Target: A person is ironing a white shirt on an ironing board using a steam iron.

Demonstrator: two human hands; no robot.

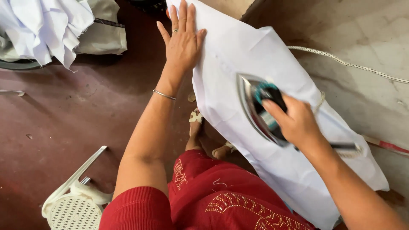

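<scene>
A person in a red embroidered garment looks down at a white cloth spread smooth over a narrow ironing surface that runs from far left to near right across the scene. The right hand is closed around the dark handle of a shiny metal electric iron with a teal dial — fingers curled tight, thumb on the left side of the handle. The iron sits flat on the cloth at the middle of the board; its long axis lies along the board, its pointed tip aimed far and slightly left, its heel towards the near right, where a braided cord trails off across the pale floor. The left hand rests flat on the far left edge of the cloth, fingers straight and slightly spread, holding nothing, well apart from the iron. A ring and a thin bangle show on that arm. To the far left lies a heap of white fabric; near left, a white perforated plastic stool lies tipped on the dark red floor.
</scene>
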